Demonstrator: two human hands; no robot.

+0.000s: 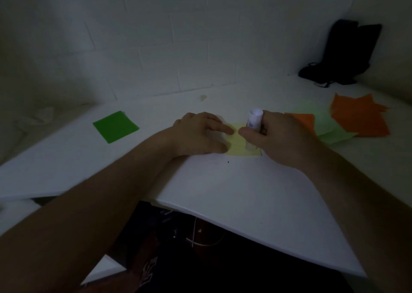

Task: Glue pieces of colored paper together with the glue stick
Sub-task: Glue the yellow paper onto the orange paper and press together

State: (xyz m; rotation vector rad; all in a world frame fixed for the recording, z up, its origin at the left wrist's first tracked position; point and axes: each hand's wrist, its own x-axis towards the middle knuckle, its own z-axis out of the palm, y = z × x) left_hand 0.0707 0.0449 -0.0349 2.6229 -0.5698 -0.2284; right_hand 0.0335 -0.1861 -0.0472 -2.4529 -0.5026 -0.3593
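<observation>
A pale yellow paper square (237, 144) lies on the white table (245, 192) in front of me. My left hand (198, 134) rests on its left part with fingers stretched flat, pressing it down. My right hand (278, 136) grips a white glue stick (253, 125) held nearly upright, its lower end down on the yellow paper. Part of the paper is hidden under both hands.
A green paper square (115, 127) lies to the left. At the right sits a pile of orange sheets (361, 116) over light green sheets (325, 125). A black bag (343, 54) stands in the far right corner against the wall. The table's front edge runs close below my forearms.
</observation>
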